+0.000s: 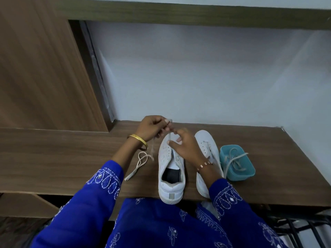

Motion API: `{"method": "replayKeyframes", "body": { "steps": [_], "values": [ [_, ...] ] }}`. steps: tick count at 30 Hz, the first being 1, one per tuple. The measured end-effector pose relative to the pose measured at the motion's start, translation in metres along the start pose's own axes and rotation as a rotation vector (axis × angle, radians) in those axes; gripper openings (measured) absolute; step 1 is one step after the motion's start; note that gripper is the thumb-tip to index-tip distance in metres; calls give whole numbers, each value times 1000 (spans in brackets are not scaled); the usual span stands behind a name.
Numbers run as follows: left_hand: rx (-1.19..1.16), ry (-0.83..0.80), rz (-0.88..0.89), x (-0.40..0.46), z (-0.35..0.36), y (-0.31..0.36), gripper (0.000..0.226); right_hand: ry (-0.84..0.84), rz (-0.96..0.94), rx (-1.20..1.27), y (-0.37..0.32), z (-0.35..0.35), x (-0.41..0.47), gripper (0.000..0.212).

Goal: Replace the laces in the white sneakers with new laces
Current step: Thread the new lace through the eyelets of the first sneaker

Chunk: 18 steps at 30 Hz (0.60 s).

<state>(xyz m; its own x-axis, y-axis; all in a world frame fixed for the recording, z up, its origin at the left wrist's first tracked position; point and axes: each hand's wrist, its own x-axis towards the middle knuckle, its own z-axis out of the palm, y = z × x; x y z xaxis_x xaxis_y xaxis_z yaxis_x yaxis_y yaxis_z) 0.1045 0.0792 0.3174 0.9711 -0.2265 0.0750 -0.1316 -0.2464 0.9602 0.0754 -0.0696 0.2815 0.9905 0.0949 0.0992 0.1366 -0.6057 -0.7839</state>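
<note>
Two white sneakers stand on the wooden desk (71, 158), toes pointing away from me. Over the toe of the left sneaker (171, 169), my left hand (152, 128) pinches the end of a pale lace (169, 136) and holds it raised. My right hand (184, 145) hovers over the same shoe's eyelets, its fingers curled at the lace. The right sneaker (207, 145) is partly hidden by my right forearm. A loose cream lace (139, 162) lies on the desk to the left of the shoes.
A teal plastic tub (238, 173) holding more laces sits right of the sneakers. The wall rises behind the desk, a wooden panel (41, 68) stands at the left and a shelf (179, 13) runs overhead. A dark chair frame (295, 228) shows at lower right.
</note>
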Motion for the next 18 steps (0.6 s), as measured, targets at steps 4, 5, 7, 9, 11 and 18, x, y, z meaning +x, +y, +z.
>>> {"method": "replayKeyframes", "body": {
  "steps": [4, 5, 7, 9, 11, 18],
  "values": [
    [60, -36, 28, 8, 1, 13, 29, 138, -14, 303, -23, -8, 9, 20],
    [39, -32, 21, 9, 0, 15, 29, 160, -27, 305, -27, -11, 12, 19],
    [24, -23, 10, 10, -3, 17, 30, 162, -43, 232, -29, -15, 16, 9],
    [42, -17, -8, 11, -5, 16, 31, 188, -46, 204, -26, -18, 19, 4],
    [36, -7, -43, 10, -8, 14, 32, 268, -27, 224, -23, -22, 21, 4],
    [79, 6, -159, -2, -21, -12, 35, 584, 104, 314, 0, -52, 24, 6]
  ]
}}
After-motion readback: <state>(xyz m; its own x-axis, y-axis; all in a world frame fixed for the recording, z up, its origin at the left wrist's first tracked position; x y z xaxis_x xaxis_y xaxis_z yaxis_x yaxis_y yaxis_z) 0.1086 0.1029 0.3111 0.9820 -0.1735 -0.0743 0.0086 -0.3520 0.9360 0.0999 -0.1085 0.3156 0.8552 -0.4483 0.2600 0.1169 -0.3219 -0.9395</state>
